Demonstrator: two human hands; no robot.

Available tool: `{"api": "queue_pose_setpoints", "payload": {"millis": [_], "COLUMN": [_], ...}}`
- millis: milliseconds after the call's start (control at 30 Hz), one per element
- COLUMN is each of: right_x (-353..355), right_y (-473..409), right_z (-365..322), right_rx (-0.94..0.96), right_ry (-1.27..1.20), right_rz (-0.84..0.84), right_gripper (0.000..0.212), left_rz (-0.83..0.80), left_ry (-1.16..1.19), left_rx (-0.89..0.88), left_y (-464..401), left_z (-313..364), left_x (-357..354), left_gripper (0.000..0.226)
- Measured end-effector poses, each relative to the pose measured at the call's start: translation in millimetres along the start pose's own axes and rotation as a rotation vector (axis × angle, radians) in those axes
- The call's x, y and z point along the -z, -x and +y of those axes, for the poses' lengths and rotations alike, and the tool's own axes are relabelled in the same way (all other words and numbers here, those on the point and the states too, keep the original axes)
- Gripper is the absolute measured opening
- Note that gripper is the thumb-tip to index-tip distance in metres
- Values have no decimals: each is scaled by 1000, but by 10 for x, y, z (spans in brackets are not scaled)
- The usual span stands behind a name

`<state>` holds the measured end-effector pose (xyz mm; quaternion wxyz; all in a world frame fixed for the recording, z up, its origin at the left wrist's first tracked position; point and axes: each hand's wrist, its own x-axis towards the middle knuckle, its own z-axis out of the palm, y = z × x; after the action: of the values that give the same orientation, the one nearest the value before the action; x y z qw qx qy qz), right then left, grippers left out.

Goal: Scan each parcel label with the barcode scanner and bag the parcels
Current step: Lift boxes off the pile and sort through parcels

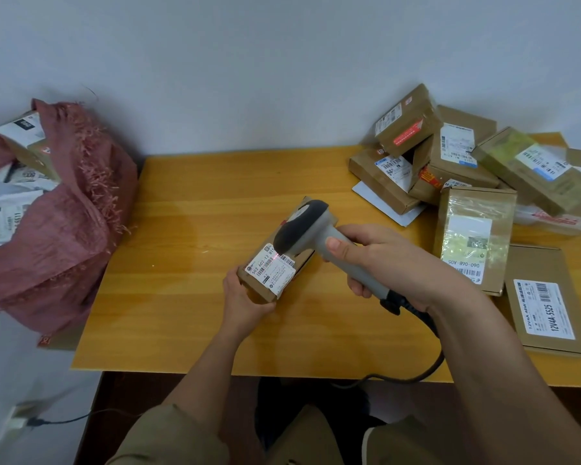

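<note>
Frame centre: our left hand [245, 302] is gripping the small brown cardboard parcel [275, 263]; our right hand [379, 260] is clutching the grey barcode scanner [316, 236], hovering over its label. Bare wooden tabletop [188, 250] is lying left.

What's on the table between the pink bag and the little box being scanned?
Nothing. In the head view, only bare wooden table lies between the pink bag and the small box held by the left hand.

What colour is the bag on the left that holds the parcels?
Dusty pink-red, a woven sack with frayed edges; seen in the head view.
</note>
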<state>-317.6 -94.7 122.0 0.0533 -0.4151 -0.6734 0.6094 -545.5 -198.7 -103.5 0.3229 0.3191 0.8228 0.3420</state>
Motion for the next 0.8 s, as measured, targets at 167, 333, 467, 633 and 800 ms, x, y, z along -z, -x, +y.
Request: {"api": "queue_pose_setpoints", "payload": {"millis": [167,333,467,633,800], "right_x": [12,-36,-138,-217,-248], "right_y": [-54,-142,-241,-324,-342], "right_z": [-159,-385,-560,-723,-786], "right_rx": [28,82,107,133,167], "right_ry": [17,-30,21,50,65], "right_rz": [4,-51,-85,-115,-135], "right_gripper": [24,26,29,30,32], "left_rz": [56,144,207,254,276], "left_ry": [-10,36,132,139,67], "left_rx": [-50,0,97,117,76], "left_y": [-75,-169,-238,-260,-231], "left_z": [37,72,56,1,-21], "left_x": [145,386,566,729,782], "left_gripper": [113,109,110,110,109]}}
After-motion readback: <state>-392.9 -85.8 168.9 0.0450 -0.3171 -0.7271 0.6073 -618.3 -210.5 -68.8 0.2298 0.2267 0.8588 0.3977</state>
